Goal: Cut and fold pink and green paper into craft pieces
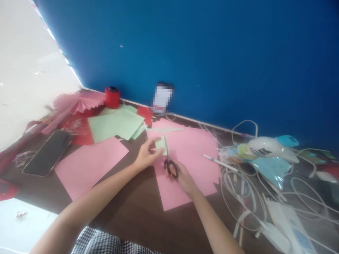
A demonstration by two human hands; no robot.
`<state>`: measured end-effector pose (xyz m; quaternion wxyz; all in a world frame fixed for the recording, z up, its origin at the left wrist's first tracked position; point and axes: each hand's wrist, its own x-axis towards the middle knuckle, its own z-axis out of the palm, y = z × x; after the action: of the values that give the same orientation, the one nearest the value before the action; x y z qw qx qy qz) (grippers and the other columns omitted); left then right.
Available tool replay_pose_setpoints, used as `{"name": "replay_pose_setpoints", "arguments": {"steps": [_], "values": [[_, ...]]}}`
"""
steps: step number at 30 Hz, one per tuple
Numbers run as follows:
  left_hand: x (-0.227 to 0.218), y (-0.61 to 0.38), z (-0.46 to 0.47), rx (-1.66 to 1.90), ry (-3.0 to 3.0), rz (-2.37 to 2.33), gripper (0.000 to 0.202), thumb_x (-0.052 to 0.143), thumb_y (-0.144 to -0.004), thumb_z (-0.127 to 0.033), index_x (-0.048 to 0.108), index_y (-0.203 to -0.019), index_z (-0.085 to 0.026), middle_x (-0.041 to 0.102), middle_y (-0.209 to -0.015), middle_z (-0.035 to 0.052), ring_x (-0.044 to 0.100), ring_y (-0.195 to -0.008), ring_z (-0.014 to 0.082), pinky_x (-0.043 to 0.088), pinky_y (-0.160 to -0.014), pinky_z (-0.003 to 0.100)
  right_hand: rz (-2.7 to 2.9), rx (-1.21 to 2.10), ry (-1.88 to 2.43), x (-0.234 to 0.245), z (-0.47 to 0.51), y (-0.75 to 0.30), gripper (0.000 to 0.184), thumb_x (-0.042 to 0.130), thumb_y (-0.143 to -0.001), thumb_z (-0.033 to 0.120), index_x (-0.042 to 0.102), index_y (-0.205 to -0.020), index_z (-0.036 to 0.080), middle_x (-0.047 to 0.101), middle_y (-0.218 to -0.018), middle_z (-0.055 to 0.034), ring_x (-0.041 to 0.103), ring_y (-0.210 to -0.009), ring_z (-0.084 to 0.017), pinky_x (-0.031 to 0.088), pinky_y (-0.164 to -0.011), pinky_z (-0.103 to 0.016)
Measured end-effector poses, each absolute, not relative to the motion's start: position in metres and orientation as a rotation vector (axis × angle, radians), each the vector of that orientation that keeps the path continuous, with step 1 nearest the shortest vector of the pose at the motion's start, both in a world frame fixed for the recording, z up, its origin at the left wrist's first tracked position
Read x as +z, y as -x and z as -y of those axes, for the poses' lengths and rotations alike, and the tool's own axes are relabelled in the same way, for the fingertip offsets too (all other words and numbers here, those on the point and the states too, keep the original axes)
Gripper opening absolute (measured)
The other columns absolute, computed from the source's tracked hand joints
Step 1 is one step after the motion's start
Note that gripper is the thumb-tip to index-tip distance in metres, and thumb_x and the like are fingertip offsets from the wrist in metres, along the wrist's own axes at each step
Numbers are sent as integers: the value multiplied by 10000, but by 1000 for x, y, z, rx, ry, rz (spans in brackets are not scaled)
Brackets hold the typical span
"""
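Pinches one small green paper (160,146) in the left hand (147,153) and holds one pair of scissors (168,163) in the right hand (184,178), above one pile of pink paper (196,151) on the desk (137,211).

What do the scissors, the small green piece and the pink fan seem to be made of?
Scissors: black handles, probably plastic by their moulded loops; slim greyish blades, likely metal, though blur hides the finish.
Green piece: probably paper, thin, flat and matte.
Fan: likely paper too, matte, with sharp pleats.
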<state>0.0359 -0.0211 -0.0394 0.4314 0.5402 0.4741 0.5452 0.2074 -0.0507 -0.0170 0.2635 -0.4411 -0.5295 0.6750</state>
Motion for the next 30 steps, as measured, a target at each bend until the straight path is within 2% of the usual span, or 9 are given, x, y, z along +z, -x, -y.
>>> {"name": "replay_pose_setpoints", "arguments": {"steps": [4,9,13,20,30], "values": [[-39,-35,20,1386,-1356,-1149,362,606,-752,-287,538,-1087,-170,585,-1057,91,581,-858,160,494,-647,221,1423,1819,1208,-17,51,-207,393,490,-808,526,527,-905,147,518,-627,1,437,-546,-100,336,-500,-235],[-41,-35,18,1407,-1331,-1156,271,560,-786,-304,553,-1016,-162,594,-954,67,543,-708,105,457,-576,191,1420,1818,1213,-18,51,-206,383,505,-803,516,531,-893,145,513,-617,4,425,-543,-99,332,-498,-235],[-40,-36,19,1387,-1330,-1136,268,571,-776,-294,545,-1006,-160,585,-874,48,531,-691,96,441,-554,172,1417,1826,1194,-17,52,-207,379,499,-804,522,521,-893,155,528,-624,1,432,-541,-99,335,-506,-236],[-38,-38,22,1350,-1319,-1104,277,579,-768,-282,528,-1010,-157,592,-860,46,550,-686,96,441,-546,171,1420,1843,1164,-19,52,-208,376,469,-816,535,505,-863,163,544,-652,-10,466,-547,-105,356,-517,-243],[-38,-37,22,1370,-1367,-1142,284,568,-770,-281,551,-1021,-150,588,-818,32,500,-610,75,419,-505,162,1448,1817,1164,-18,51,-208,352,471,-826,511,500,-864,162,525,-626,3,435,-538,-99,327,-508,-238]]}}
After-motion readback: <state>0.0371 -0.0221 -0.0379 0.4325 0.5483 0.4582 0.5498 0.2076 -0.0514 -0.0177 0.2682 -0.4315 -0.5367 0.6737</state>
